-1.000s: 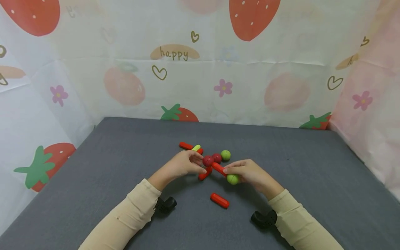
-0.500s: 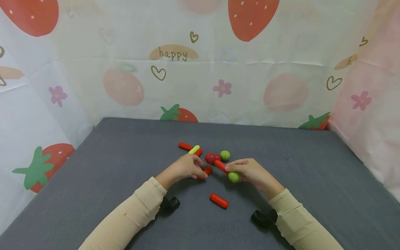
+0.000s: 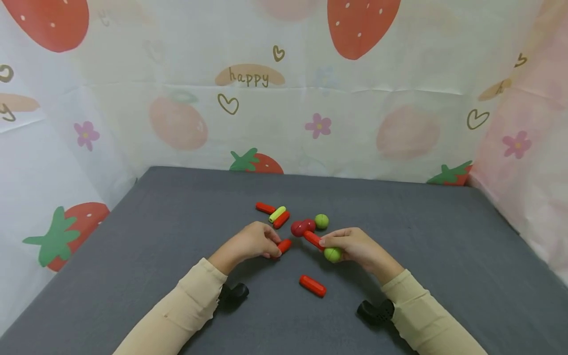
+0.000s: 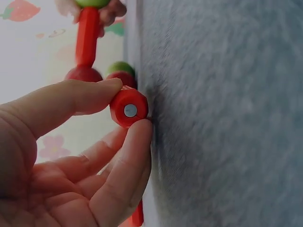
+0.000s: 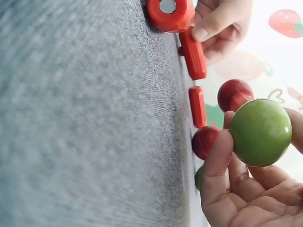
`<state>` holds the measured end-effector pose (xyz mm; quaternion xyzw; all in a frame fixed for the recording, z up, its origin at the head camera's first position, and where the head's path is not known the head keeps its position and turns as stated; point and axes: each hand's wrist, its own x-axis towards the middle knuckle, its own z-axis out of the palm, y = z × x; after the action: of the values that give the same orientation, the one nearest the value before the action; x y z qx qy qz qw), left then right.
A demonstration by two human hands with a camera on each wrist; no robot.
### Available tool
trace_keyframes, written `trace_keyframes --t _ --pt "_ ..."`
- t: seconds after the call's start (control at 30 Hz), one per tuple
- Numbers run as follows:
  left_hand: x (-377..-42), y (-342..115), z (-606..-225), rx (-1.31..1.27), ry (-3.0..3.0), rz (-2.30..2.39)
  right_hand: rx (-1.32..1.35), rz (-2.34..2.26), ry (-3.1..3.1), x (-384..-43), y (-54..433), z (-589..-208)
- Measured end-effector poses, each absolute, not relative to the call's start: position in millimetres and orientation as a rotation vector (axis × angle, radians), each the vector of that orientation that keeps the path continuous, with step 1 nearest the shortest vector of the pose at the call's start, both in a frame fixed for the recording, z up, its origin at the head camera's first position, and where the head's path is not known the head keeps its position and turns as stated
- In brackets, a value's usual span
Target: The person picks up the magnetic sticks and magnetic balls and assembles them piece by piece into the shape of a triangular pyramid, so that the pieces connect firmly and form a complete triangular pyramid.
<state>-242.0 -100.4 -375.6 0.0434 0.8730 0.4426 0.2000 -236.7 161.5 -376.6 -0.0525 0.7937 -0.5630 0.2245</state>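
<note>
Between thumb and fingers, my left hand (image 3: pixel 250 241) pinches a red toy rod (image 3: pixel 284 246), low over the dark table. A round metal disc shows in the end of this rod (image 4: pixel 130 109) in the left wrist view. My right hand (image 3: pixel 355 245) holds a joined piece: a green ball (image 3: pixel 333 255), a second red rod (image 3: pixel 313 239) and a red ball (image 3: pixel 298 228) at its far end. Its fingertips sit where rod and green ball meet. Behind the piece, another red ball (image 3: pixel 309 225) and green ball (image 3: pixel 321 221) lie on the table.
At the back left lie a yellow-green rod (image 3: pixel 277 214) and two red rods (image 3: pixel 281 220), close together. One more red rod (image 3: pixel 312 286) lies nearer, between the forearms. A printed cloth (image 3: pixel 266 118) stands behind the grey tabletop (image 3: pixel 199 197).
My left hand has come down from beside the red balls, taken hold of the red rod and drawn it slightly left. The right hand has stayed nearly still with its piece.
</note>
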Motion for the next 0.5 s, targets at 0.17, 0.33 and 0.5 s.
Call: trace_keyframes --t 0.17,0.33,0.5 --pt "-241.1 -106.3 -374.7 0.131 2.420 1.280 -0.142 -1.546 2.203 -236.4 162.6 -376.5" --pt "-237.9 -107.8 -371.6 0.158 2.371 1.353 -0.164 -1.551 2.195 -234.6 162.3 -373.8" --pt "-238.9 -105.4 -370.1 0.181 2.334 1.403 -0.160 -1.547 2.204 -233.9 162.3 -371.3"
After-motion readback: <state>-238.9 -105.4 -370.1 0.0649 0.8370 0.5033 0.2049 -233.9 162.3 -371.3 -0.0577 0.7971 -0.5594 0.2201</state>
